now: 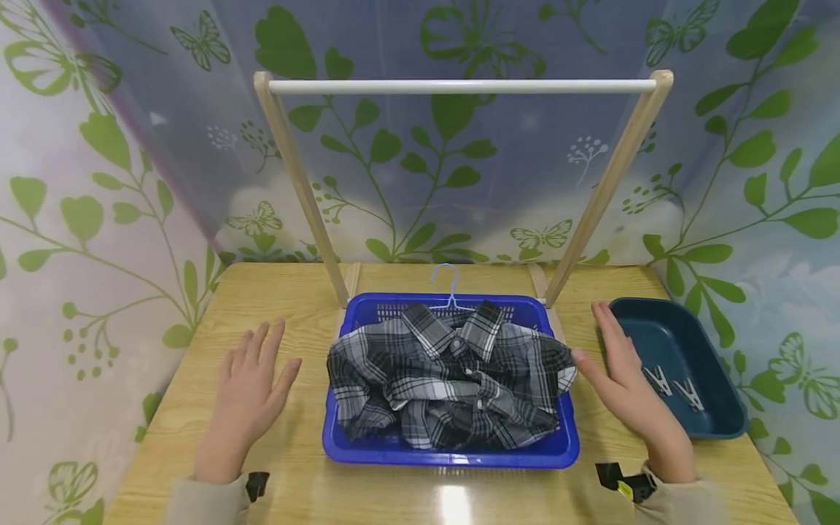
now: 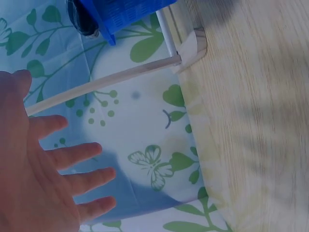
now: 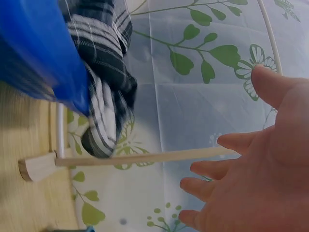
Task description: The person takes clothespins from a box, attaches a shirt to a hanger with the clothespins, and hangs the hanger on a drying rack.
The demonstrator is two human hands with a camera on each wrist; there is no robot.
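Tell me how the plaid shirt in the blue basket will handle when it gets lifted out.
The plaid shirt lies crumpled with a sleeve draped over the blue basket rim, so it will likely be floppy and sag. A hanger hook shows behind the collar; it may come up with the shirt. Probably light and not fragile.

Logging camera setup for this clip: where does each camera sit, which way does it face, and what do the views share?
Head: worn on the head, looks forward and down at the blue basket holding the plaid shirt; the left hand and right hand are both open.
Left wrist: looks past the open palm toward the rack and wooden table.
Right wrist: looks past the palm at basket, shirt and rack.
Shared: all three show the basket and the drying rack.
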